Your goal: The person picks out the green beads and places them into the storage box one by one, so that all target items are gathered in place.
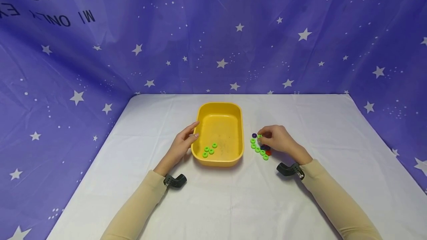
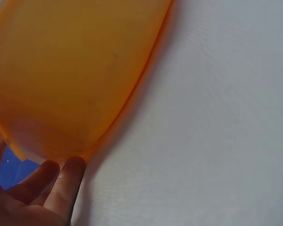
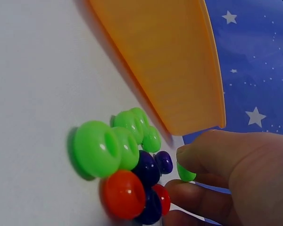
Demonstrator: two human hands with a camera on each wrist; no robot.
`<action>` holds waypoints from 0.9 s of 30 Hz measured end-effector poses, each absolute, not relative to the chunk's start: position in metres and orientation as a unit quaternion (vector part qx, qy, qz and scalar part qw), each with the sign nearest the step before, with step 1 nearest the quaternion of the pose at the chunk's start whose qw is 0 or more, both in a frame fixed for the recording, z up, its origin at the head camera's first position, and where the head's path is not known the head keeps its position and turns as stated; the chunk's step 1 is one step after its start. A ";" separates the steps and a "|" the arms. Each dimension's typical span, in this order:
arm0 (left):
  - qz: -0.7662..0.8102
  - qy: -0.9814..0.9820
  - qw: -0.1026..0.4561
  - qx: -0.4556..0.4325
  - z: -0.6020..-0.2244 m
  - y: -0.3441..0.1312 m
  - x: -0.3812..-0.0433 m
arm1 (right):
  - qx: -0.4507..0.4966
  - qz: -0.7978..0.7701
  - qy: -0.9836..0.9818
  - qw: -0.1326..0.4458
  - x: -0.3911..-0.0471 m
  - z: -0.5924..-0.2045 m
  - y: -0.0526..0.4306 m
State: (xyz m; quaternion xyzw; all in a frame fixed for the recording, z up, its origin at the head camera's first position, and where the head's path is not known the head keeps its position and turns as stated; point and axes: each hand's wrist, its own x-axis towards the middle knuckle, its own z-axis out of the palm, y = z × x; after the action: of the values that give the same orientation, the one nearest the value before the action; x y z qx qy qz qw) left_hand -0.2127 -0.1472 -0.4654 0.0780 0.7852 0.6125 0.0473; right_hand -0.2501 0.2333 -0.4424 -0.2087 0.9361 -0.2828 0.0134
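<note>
A yellow plastic tub stands at the middle of the cloth, with several green ring-shaped beads lying in its near left part. My left hand touches the tub's left side, fingers and thumb loosely extended along the wall. To the right of the tub, my right hand pinches a green bead between thumb and finger, just over a small group of loose beads. In that group are several green beads, dark purple beads and red beads. The right fingers partly hide the group in the head view.
White cloth covers the table. Purple curtains with white stars rise behind it and at both sides. Dark camera mounts sit on the left wrist and the right wrist.
</note>
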 end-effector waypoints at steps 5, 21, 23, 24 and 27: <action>0.613 0.785 0.046 0.075 -0.464 -0.147 -0.213 | -0.208 -0.285 0.936 0.005 -0.251 -0.439 0.234; 0.608 0.789 0.049 0.068 -0.465 -0.147 -0.212 | -0.235 -0.296 0.925 -0.045 -0.249 -0.411 0.220; 0.609 0.789 0.049 0.067 -0.464 -0.147 -0.211 | -0.244 -0.300 0.921 -0.051 -0.250 -0.405 0.212; 0.609 0.789 0.048 0.066 -0.464 -0.147 -0.211 | -0.249 -0.302 0.919 -0.052 -0.250 -0.401 0.208; 0.611 0.788 0.046 0.068 -0.464 -0.146 -0.212 | -0.262 -0.307 0.913 -0.053 -0.251 -0.392 0.193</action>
State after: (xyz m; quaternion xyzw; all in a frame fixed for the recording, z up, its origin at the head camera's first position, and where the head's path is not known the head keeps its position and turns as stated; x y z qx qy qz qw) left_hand -0.2116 -0.1463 -0.4642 0.0680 0.7877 0.6106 0.0465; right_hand -0.2512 0.1933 -0.3917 -0.2624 0.9132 -0.3072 -0.0529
